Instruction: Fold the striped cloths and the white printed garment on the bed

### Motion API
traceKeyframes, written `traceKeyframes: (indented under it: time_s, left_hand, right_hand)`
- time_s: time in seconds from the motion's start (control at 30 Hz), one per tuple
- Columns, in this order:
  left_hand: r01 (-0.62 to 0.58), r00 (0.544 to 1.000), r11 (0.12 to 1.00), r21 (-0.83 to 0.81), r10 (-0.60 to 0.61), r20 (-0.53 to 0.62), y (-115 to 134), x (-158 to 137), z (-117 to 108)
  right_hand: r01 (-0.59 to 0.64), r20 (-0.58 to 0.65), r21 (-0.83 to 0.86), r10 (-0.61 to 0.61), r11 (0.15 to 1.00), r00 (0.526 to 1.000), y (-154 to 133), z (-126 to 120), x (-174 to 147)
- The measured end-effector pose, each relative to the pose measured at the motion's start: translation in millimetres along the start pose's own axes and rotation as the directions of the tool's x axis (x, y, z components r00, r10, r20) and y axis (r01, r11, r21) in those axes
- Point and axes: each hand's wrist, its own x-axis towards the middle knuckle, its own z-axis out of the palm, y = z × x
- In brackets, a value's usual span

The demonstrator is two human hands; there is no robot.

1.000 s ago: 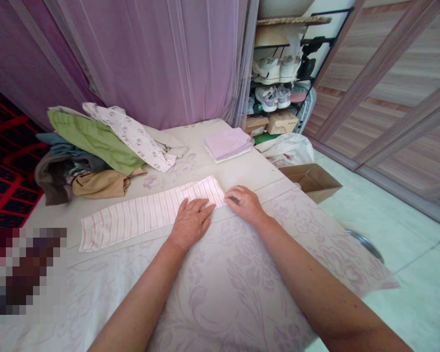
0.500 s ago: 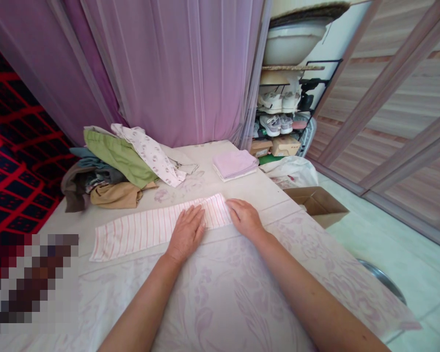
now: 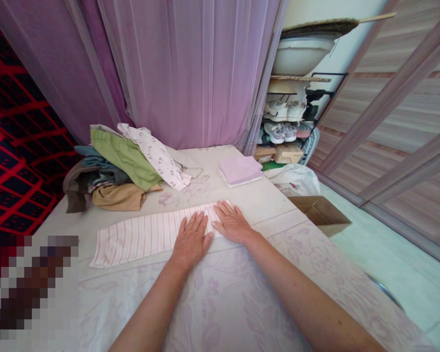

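Observation:
A long strip of folded cloth, white with pink stripes (image 3: 139, 238), lies flat across the bed (image 3: 220, 298); which garment it is I cannot tell. My left hand (image 3: 193, 238) rests palm down on its right half, fingers stretched out. Close beside it, my right hand (image 3: 231, 222) lies flat over the right end of the striped cloth, fingers spread, hiding most of that end. Neither hand grips anything. Beyond my right hand sits a small stack of folded cloths, lilac (image 3: 241, 169) on top of white.
At the back left lies a heap of loose clothes: green trousers (image 3: 132, 159), a white printed garment (image 3: 152, 151) and a tan piece (image 3: 119, 196). A purple curtain (image 3: 190, 73) hangs behind. Off the right edge stand a cardboard box (image 3: 320, 212) and a shoe rack (image 3: 315, 122).
My right hand has moved left from beyond the cloth's right end onto it, and now lies flat. My left hand stays on the cloth with its thumb further out. The view has shifted slightly.

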Motion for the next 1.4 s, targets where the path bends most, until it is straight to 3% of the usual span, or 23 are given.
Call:
traceKeyframes:
  time_s: [0.63,0.9,1.07,1.17,1.27,1.4]
  left_hand:
    - [0.042,0.997,0.994,-0.097,-0.035,0.076,1,-3,-12]
    - [0.07,0.997,0.997,-0.025,-0.07,0.017,-37,-45,-12]
    - [0.065,0.997,0.997,-0.034,-0.064,0.035,-59,-71,-20]
    - [0.148,0.989,0.987,-0.061,-0.147,0.028,-78,-79,-32]
    - [0.32,0.94,0.946,-0.045,-0.324,-0.11,-104,-88,-45]
    - [0.622,0.75,0.783,-0.002,-0.597,-0.283,-133,-102,-53]
  right_hand:
    - [-0.072,0.021,-0.036,0.073,0.997,0.997,1,-3,3]
    - [0.018,-0.108,-0.014,-0.019,1.0,0.994,-42,-8,-11]
    - [0.088,-0.086,0.021,-0.086,0.996,0.993,-65,6,-20]
    - [0.077,-0.094,0.025,-0.074,0.997,0.993,-66,12,-22]
    - [0.074,-0.104,0.026,-0.07,0.997,0.992,-65,13,-23]
    - [0.064,-0.121,0.011,-0.063,0.998,0.991,-65,14,-24]
